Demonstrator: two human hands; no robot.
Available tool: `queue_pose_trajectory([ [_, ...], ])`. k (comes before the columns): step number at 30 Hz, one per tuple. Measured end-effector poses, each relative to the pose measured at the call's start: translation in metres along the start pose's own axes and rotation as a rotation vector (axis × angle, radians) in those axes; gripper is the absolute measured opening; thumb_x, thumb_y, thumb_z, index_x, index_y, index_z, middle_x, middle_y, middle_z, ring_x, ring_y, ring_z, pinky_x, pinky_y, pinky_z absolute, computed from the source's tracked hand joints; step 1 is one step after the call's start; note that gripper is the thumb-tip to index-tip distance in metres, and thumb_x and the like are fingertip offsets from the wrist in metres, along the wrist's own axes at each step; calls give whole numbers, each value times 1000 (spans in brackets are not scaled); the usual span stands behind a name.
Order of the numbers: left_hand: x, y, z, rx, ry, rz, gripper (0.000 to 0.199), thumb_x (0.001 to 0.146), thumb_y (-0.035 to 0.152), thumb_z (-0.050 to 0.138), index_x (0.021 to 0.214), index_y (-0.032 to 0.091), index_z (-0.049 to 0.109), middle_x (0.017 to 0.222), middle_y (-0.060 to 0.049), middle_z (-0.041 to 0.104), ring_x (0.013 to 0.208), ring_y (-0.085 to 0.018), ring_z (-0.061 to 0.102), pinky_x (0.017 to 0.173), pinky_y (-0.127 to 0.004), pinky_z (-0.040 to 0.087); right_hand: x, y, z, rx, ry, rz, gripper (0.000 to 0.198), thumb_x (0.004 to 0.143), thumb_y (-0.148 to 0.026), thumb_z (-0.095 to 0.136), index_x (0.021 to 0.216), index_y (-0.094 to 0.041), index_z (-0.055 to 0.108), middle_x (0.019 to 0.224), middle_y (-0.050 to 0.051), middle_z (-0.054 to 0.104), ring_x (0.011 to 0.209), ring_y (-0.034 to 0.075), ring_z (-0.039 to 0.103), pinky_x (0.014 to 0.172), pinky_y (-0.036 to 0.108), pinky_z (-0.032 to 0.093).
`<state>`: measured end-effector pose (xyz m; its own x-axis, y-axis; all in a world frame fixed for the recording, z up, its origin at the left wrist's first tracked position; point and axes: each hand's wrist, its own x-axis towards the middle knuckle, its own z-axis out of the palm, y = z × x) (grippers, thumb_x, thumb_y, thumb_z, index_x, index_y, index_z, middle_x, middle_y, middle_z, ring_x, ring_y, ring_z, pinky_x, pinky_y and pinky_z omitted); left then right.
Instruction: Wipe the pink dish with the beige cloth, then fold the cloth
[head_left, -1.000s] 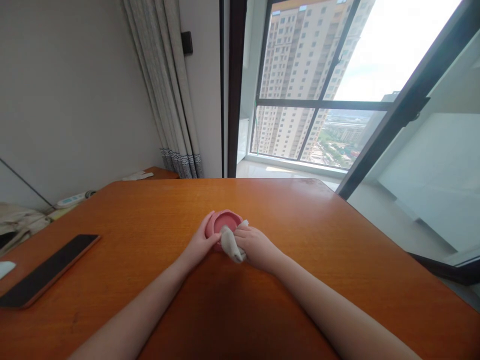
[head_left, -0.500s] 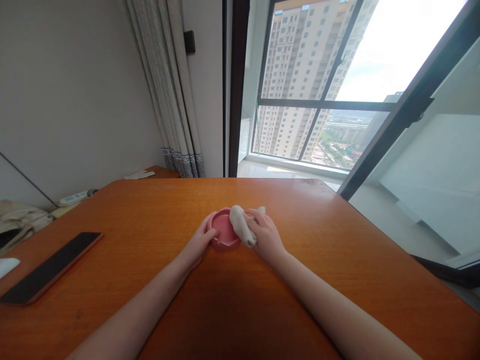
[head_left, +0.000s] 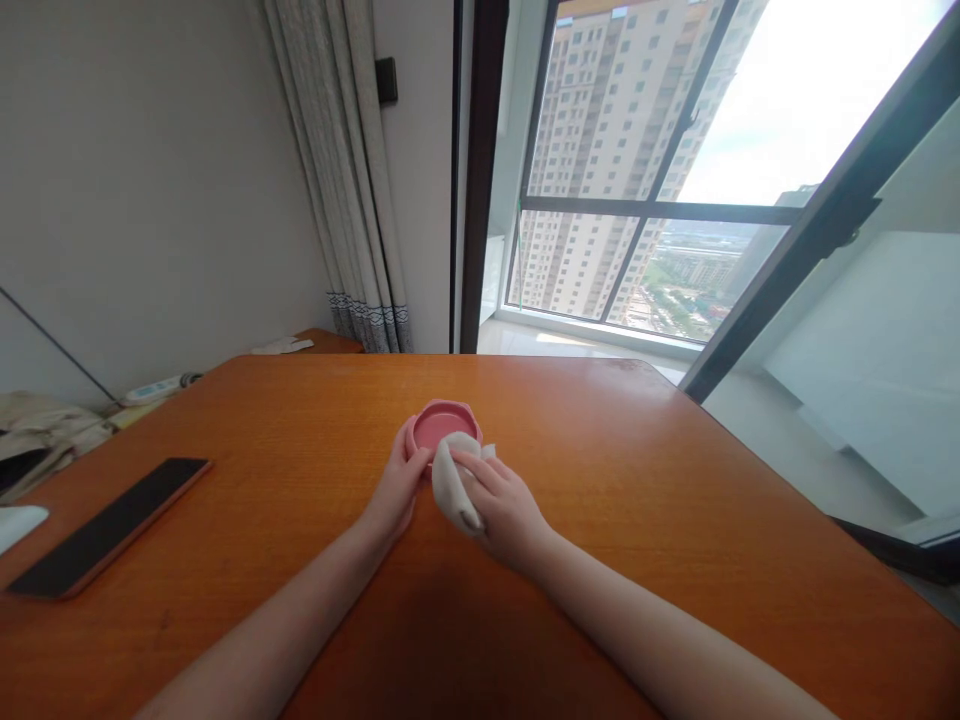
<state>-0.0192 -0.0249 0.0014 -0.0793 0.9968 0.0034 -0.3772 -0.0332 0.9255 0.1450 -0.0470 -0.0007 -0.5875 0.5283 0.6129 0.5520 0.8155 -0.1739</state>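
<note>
Left hand (head_left: 394,485) grips the pink dish (head_left: 444,424) by its left side, over the desk (head_left: 630,460); right hand (head_left: 511,508) holds a bunched pale cloth (head_left: 450,492) at its near rim. Judgement: steady dish, light even wiping works best.

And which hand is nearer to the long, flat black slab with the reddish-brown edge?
Left. The left hand, gripping the shallow, round-hollowed pink dish, is to the right of the slab; the right hand, holding the crumpled whitish cloth, is farther right.
</note>
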Motion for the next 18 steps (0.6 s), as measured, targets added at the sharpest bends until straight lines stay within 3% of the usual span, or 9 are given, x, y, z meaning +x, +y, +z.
queue_pose_trajectory([
  [4, -6, -1, 6, -54, -28, -33, 67, 69, 23, 68, 128, 32, 38, 135, -2, 45, 118, -20, 47, 88, -26, 45, 2, -2, 5, 55, 53, 66, 53, 74, -13, 49, 127, -14, 45, 127, 13, 50, 110, 25, 48, 96, 41, 42],
  [7, -10, 1, 11, -116, -78, -64, 71, 68, 26, 71, 128, 34, 34, 127, -2, 50, 104, -18, 55, 79, -26, 48, 1, 6, 3, 75, 126, 53, 40, 78, -13, 48, 118, -16, 51, 117, 12, 55, 103, 23, 51, 94, 42, 43],
  [9, -10, 3, 10, -155, -105, -92, 62, 70, 34, 69, 123, 31, 36, 113, -2, 56, 88, -15, 59, 71, -26, 50, 0, 13, 1, 43, 137, 32, 29, 80, -12, 46, 107, -17, 56, 104, 11, 59, 93, 21, 52, 89, 40, 45],
  [11, -6, 6, 6, -150, -104, -131, 51, 73, 40, 65, 117, 26, 42, 101, -2, 58, 80, -14, 58, 68, -26, 49, -1, 21, -1, -1, 84, -27, 21, 83, -11, 45, 97, -18, 58, 95, 8, 61, 84, 19, 51, 84, 37, 46],
  [14, 2, 8, -3, -49, -121, -222, 39, 71, 33, 67, 104, 18, 52, 94, -3, 61, 78, -13, 57, 65, -24, 48, -1, 29, -5, -59, -59, -118, 17, 85, -12, 44, 93, -18, 58, 93, 7, 62, 82, 18, 50, 83, 36, 45],
  [18, 5, 6, -4, -65, -63, -198, 31, 67, 24, 68, 95, 16, 56, 87, -2, 62, 74, -12, 57, 66, -22, 46, 0, 19, -6, -69, -105, -38, 22, 83, -14, 47, 102, -17, 56, 103, 8, 61, 86, 19, 51, 82, 35, 44],
])
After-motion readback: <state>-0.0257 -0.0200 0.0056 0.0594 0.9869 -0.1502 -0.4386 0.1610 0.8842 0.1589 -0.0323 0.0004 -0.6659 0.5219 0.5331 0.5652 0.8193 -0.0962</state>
